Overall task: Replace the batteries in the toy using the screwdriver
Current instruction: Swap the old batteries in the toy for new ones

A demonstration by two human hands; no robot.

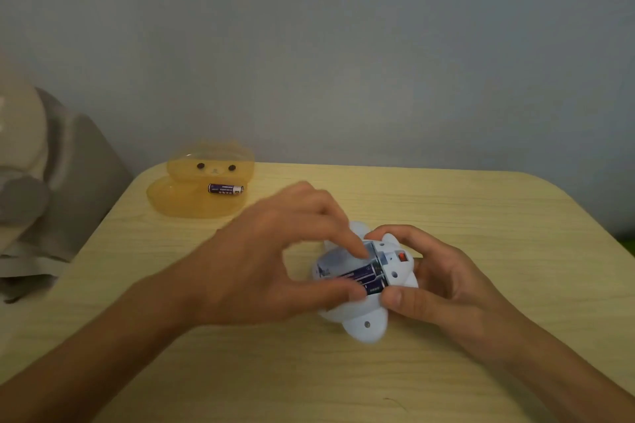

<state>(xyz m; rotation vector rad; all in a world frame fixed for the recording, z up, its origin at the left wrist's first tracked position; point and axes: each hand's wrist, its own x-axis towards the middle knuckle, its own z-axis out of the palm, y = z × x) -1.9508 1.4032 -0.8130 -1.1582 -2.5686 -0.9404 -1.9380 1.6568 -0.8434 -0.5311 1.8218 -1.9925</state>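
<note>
gripping toy (370,321) well inside table (481,216) edges

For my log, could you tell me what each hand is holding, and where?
The right hand grips the toy by its right end; the left hand pinches the batteries in its open bay.

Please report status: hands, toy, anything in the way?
Right hand grips toy, compartment open. Left hand index and thumb on batteries inside; pinch or press unclear. Spare battery in yellow box, back left. Nothing blocking; screwdriver not in view.
</note>
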